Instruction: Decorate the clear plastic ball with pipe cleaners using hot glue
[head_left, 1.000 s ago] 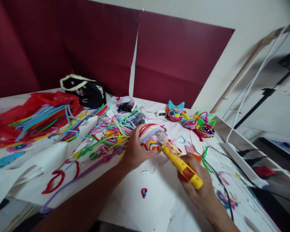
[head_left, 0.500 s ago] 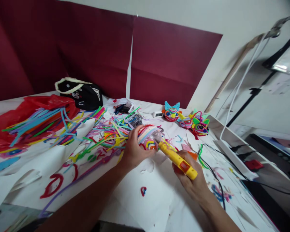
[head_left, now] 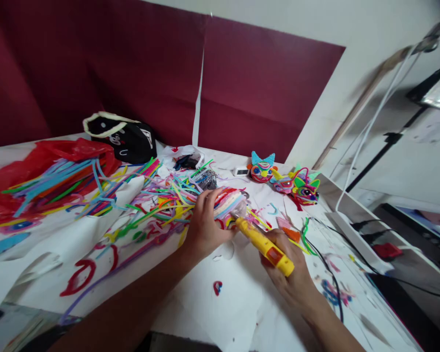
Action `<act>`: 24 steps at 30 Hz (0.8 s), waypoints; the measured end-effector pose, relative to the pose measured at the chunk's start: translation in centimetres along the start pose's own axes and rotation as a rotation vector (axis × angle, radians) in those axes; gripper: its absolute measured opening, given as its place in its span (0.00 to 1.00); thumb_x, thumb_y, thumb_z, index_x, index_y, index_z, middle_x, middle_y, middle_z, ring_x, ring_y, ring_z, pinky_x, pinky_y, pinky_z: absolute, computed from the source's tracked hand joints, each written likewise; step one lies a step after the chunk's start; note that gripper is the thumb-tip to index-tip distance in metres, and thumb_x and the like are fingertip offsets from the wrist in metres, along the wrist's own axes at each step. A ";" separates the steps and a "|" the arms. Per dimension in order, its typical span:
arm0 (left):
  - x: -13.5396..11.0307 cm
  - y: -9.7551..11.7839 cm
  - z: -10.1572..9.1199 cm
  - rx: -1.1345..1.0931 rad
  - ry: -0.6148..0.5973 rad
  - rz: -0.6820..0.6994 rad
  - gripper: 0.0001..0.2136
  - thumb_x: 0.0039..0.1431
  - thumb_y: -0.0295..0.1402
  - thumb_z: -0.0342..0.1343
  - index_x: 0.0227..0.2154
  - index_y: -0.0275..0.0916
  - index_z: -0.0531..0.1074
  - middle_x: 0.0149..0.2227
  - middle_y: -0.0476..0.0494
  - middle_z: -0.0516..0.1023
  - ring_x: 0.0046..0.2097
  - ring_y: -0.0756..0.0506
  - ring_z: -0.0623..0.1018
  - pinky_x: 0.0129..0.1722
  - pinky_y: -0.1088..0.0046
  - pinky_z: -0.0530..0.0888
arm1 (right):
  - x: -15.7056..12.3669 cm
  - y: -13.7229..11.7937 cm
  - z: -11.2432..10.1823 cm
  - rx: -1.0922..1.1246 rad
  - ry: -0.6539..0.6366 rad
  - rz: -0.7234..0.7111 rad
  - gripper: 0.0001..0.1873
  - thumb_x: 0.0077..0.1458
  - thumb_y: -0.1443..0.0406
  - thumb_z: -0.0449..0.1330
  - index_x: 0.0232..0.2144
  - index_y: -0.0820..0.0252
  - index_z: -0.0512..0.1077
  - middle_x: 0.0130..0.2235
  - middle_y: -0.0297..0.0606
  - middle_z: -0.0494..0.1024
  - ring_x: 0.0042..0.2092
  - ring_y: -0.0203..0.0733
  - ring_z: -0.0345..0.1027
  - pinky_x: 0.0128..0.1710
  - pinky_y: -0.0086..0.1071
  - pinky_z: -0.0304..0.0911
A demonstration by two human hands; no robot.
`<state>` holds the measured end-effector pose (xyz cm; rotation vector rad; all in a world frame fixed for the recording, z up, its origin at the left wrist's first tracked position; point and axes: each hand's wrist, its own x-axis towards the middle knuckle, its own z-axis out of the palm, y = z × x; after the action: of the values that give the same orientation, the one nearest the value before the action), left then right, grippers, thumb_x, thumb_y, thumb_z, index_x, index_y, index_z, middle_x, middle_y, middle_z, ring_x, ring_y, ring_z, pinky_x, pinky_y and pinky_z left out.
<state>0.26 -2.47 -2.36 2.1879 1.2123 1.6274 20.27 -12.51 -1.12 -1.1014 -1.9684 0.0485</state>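
My left hand (head_left: pixel 204 225) is closed round a rounded craft piece (head_left: pixel 229 203) covered in coloured pipe-cleaner stripes, held just above the white table cover (head_left: pixel 227 303). My right hand (head_left: pixel 291 274) grips a yellow glue pen (head_left: pixel 266 246) with an orange button. Its tip touches the lower right side of the craft piece. A black cord (head_left: pixel 330 278) runs off beside my right hand.
A heap of loose coloured pipe cleaners (head_left: pixel 157 195) lies behind my left hand. A red plastic bag (head_left: pixel 40 161) with more sits far left, a black pouch (head_left: pixel 126 139) behind. Three finished colourful masks (head_left: pixel 286 178) stand at the back right. A power strip (head_left: pixel 355 237) lies on the right.
The craft piece has been turned in my left hand so its striped top faces more upward. The glue pen has stayed at its lower edge. The view shifted slightly.
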 end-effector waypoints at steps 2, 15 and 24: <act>0.0 0.0 0.0 0.011 -0.002 0.001 0.39 0.42 0.32 0.69 0.60 0.40 0.63 0.57 0.35 0.68 0.59 0.34 0.72 0.60 0.56 0.73 | 0.0 0.0 0.1 -0.004 0.002 -0.004 0.03 0.65 0.68 0.51 0.37 0.55 0.62 0.34 0.34 0.72 0.32 0.38 0.66 0.30 0.32 0.60; 0.4 0.0 -0.4 -0.029 -0.006 -0.067 0.40 0.40 0.36 0.71 0.59 0.39 0.63 0.57 0.34 0.68 0.60 0.33 0.72 0.60 0.55 0.73 | -0.2 0.2 -0.2 0.004 0.012 0.035 0.04 0.66 0.68 0.52 0.36 0.54 0.62 0.33 0.32 0.70 0.30 0.37 0.65 0.30 0.31 0.59; 0.7 0.5 -0.9 -0.052 -0.007 -0.114 0.40 0.41 0.37 0.71 0.59 0.39 0.63 0.57 0.34 0.69 0.59 0.34 0.74 0.59 0.55 0.73 | -0.3 0.4 -0.3 -0.038 0.029 0.040 0.05 0.66 0.66 0.51 0.35 0.54 0.62 0.32 0.33 0.70 0.29 0.37 0.64 0.29 0.32 0.59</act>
<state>-0.19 -2.60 -1.26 2.0514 1.2538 1.5872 20.86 -12.55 -1.26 -1.1603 -1.9284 0.0170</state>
